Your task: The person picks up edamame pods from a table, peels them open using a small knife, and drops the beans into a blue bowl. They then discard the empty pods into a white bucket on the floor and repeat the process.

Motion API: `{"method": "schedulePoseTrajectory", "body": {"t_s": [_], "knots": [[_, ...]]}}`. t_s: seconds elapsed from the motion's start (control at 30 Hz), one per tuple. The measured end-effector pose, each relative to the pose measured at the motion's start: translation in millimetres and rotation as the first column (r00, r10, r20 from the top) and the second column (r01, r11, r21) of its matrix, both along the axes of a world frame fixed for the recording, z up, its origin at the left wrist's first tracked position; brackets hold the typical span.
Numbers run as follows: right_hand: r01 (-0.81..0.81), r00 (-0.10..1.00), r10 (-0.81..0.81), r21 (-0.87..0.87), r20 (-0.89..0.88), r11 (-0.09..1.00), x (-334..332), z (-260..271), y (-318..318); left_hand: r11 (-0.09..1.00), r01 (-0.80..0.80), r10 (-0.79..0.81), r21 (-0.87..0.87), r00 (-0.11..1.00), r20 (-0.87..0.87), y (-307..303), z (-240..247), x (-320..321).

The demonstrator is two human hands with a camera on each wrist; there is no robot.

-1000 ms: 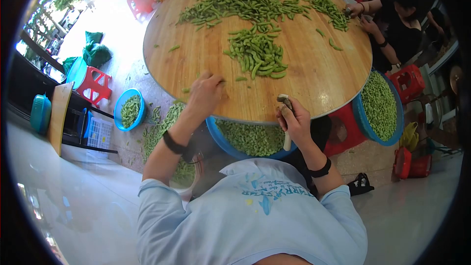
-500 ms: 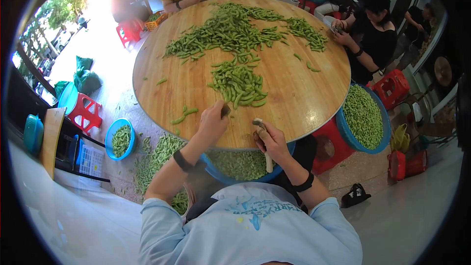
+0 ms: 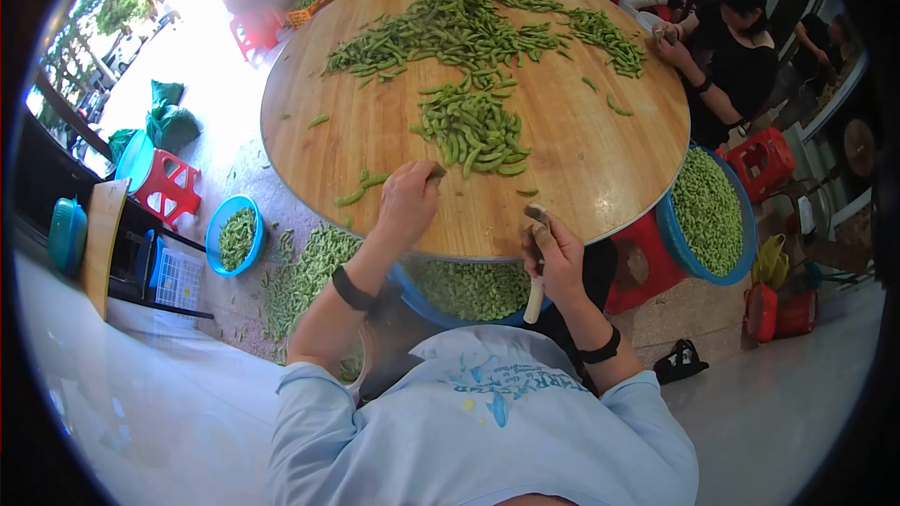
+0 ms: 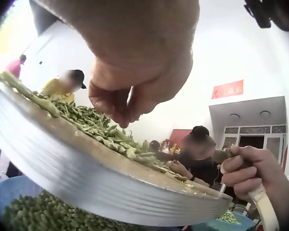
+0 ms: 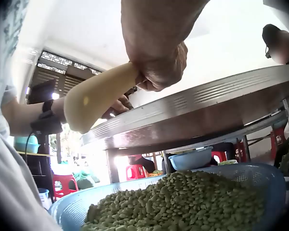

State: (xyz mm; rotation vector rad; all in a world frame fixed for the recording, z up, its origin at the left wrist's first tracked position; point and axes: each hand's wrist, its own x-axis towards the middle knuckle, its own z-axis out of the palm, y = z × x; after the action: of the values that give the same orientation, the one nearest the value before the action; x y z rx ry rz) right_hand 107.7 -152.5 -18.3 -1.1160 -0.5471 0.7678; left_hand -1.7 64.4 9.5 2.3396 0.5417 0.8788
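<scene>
I sit at a round wooden table [image 3: 600, 159] strewn with green pods; its metal rim [image 4: 86, 178] fills the left wrist view. My left hand [image 3: 431, 173] rests on the table beside the near heap of pods [image 3: 473, 131]. Its bunched fingertips [image 4: 120, 113] pinch a small dark piece that I cannot identify. My right hand [image 3: 553, 248] grips a tool with a cream handle [image 3: 533, 300] at the table edge, with the working end pointing up. The same handle [image 5: 101, 98] shows below the fist in the right wrist view.
A blue basin of shelled beans [image 5: 183, 202] stands under the table edge in front of me. A second full basin [image 3: 708, 211] stands at the right and a small one [image 3: 234, 234] at the left. Pods litter the floor [image 3: 305, 272]. A red stool [image 3: 164, 183] and a seated person [image 3: 741, 47] are nearby.
My left hand has slid from the table edge to the near heap of pods. My right hand still grips the tool at the edge. The head view has shifted.
</scene>
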Motion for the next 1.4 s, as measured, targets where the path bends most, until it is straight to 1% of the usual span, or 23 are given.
{"method": "schedulePoseTrajectory", "body": {"t_s": [0.07, 0.13, 0.27, 0.3, 0.33, 0.4, 0.43, 0.53, 0.63, 0.7, 0.77, 0.83, 0.9, 0.93, 0.97, 1.0, 1.03, 1.1, 1.17, 1.23, 1.3, 1.37, 1.4], "knots": [[-0.002, 1.000, 0.002, 0.036, 0.008, 0.999, 0.6, 0.6, -1.0, 0.999, -0.017, 0.017, 0.036, 1.000, -0.013, 4.1, -2.7, 5.8], [-0.014, 0.999, 0.013, 0.028, 0.047, 1.000, -0.4, 0.2, -0.9, 0.993, 0.046, -0.031, 0.106, 0.990, -0.138, -1.6, -8.6, 15.5], [0.005, 0.994, -0.006, 0.012, 0.109, 1.000, -0.6, -1.8, -3.6, 0.994, 0.040, -0.016, 0.104, 0.975, -0.223, 4.2, -4.0, 34.7], [0.004, 0.994, -0.005, 0.011, 0.107, 1.000, 1.0, -1.9, -5.6, 0.955, 0.233, -0.193, 0.184, 0.958, -0.210, 6.6, 1.2, 37.3], [0.080, 0.993, -0.081, 0.020, 0.087, 0.997, 4.9, -1.2, -9.9, 0.873, 0.411, -0.364, 0.262, 0.907, -0.210, 7.6, 4.3, 39.4], [0.198, 0.980, -0.199, 0.048, 0.015, 0.979, 12.6, 0.2, -15.8, 0.889, 0.411, -0.373, 0.203, 0.906, -0.200, -0.3, 4.5, 50.1], [0.197, 0.980, -0.198, 0.044, 0.012, 0.979, 13.8, -0.2, -16.4, 0.900, 0.411, -0.382, 0.146, 0.904, -0.189, -7.2, 3.1, 56.8], [0.156, 0.987, -0.159, 0.061, 0.037, 0.986, 12.8, -1.0, -16.9, 0.866, 0.474, -0.427, 0.162, 0.868, -0.253, -24.8, -15.3, 82.6], [0.119, 0.990, -0.120, 0.022, 0.072, 0.993, 9.5, -5.0, -16.5, 0.893, 0.432, -0.378, 0.126, 0.873, -0.307, -38.5, -34.3, 102.3], [0.170, 0.984, -0.169, -0.001, 0.051, 0.985, 8.9, -7.8, -14.0, 0.868, 0.469, -0.395, 0.162, 0.850, -0.349, -35.0, -48.9, 112.5], [0.198, 0.980, -0.198, 0.019, 0.025, 0.980, 12.0, -16.5, -13.9, 0.848, 0.421, -0.352, 0.322, 0.901, -0.252, -37.4, -47.2, 107.6], [0.217, 0.976, -0.217, 0.028, -0.006, 0.976, 10.1, -13.2, -13.5, 0.906, 0.350, -0.333, 0.239, 0.936, -0.109, -45.9, -26.5, 81.6], [0.197, 0.980, -0.196, 0.035, -0.015, 0.980, 7.1, -12.1, -11.9, 0.931, 0.352, -0.356, -0.093, 0.934, -0.023, -44.8, -25.3, 73.5], [0.168, 0.986, -0.169, 0.043, 0.001, 0.985, 2.9, -11.1, -10.4, 0.945, 0.315, -0.318, -0.087, 0.948, -0.027, -46.7, -20.3, 60.2], [0.141, 0.990, -0.142, 0.051, 0.017, 0.989, -0.4, -9.5, -6.9, 0.860, 0.374, -0.374, -0.347, 0.925, 0.069, -49.6, -14.4, 48.8], [0.108, 0.994, -0.109, 0.057, 0.015, 0.993, -4.5, -9.2, -2.4, 0.700, 0.431, -0.401, -0.569, 0.897, 0.186, -51.3, -10.4, 37.5], [0.066, 0.997, -0.067, 0.047, 0.033, 0.997, -8.8, -9.5, 0.5, 0.713, 0.411, -0.377, -0.568, 0.908, 0.184, -52.5, -8.9, 27.3], [0.020, 0.999, -0.022, 0.032, 0.049, 0.999, -16.4, -11.1, 8.9, 0.506, 0.396, -0.403, -0.767, 0.894, 0.195, -56.6, -8.6, 11.7], [-0.052, 0.994, 0.049, 0.027, 0.094, 0.998, -24.1, -13.1, 13.0, 0.473, 0.384, -0.369, -0.793, 0.904, 0.218, -59.8, -12.3, 1.2], [-0.101, 0.995, 0.102, -0.044, 0.008, 0.994, -29.5, -0.8, 16.0, 0.383, 0.339, -0.242, -0.859, 0.935, 0.261, -60.3, -11.9, -7.4], [-0.162, 0.983, 0.166, -0.057, 0.082, 0.985, -27.4, -5.5, 16.1, 0.454, 0.345, -0.264, -0.821, 0.933, 0.246, -57.7, -7.1, -14.1], [-0.169, 0.983, 0.173, -0.058, 0.061, 0.984, -30.6, -1.9, 19.2, 0.602, 0.268, -0.237, -0.752, 0.960, 0.152, -58.6, -0.2, -18.8], [-0.175, 0.979, 0.180, -0.058, 0.093, 0.983, -31.2, -0.2, 19.0, 0.551, 0.271, -0.257, -0.789, 0.955, 0.149, -58.8, -0.4, -20.6]]}}
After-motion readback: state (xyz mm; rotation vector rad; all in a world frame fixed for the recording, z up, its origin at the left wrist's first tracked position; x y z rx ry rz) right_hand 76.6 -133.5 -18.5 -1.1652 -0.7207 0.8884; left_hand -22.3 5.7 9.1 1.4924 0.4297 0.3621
